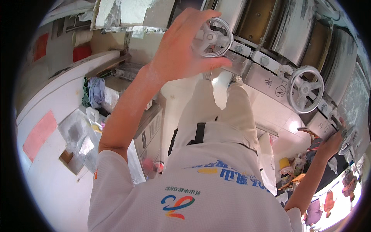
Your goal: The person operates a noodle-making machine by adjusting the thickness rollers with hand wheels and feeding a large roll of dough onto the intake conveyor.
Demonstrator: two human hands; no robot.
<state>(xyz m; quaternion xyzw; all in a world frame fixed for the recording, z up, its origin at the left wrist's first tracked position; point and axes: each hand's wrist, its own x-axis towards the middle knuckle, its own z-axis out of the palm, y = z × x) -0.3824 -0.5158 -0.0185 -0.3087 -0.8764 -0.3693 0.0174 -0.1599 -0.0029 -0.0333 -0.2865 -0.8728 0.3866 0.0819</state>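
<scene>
Though gripped, right handwheel (349,140) half hidden

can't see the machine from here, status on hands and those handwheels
Left hand gripping the near handwheel. Right hand on the far handwheel. Middle handwheel untouched. Nothing blocking.

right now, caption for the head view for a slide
Left hand grips one handwheel; right hand grips another.

Bright even indoor light, floor glare, heavy fisheye bending, dark rim, mild blur
</scene>
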